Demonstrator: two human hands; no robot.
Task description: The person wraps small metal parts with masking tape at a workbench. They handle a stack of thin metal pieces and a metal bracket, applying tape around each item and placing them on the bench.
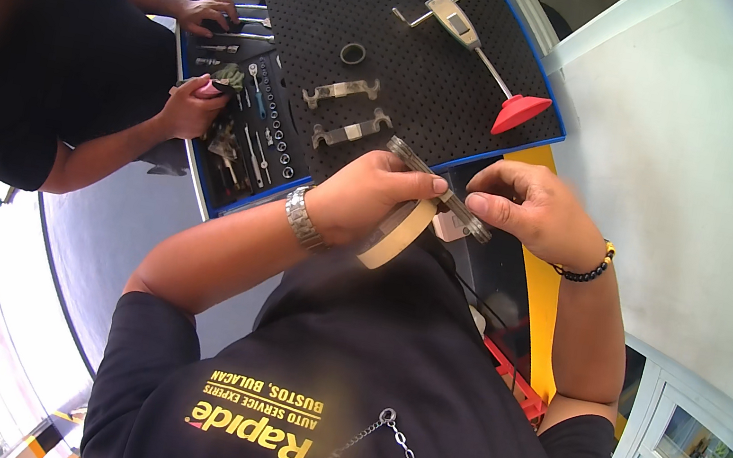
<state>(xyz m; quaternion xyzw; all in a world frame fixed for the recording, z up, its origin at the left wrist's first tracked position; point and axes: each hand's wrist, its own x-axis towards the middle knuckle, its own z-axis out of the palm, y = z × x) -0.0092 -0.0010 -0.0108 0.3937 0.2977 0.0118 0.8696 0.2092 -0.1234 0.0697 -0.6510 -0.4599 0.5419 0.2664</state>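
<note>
My left hand (374, 190), with a watch at the wrist, is closed around a long, narrow grey metal piece (415, 162) and a roll of masking tape (398, 236). The tape roll hangs below the fingers, and the metal piece slants down to the right. My right hand (534, 210) is at its lower end, with thumb and curled forefinger close together; what they pinch, if anything, is too small to make out. Two grey metal brackets (340, 91) with notched ends and pale patches lie on the black perforated mat (313, 19) beyond my hands.
A dark ring (352, 54) and a gauge tool with a red cone (521, 115) rest on the mat. At left, a co-worker's hands (193, 111) are over a tray of sockets and wrenches (270, 123), one holding a cloth. A white wall (681, 183) stands at right.
</note>
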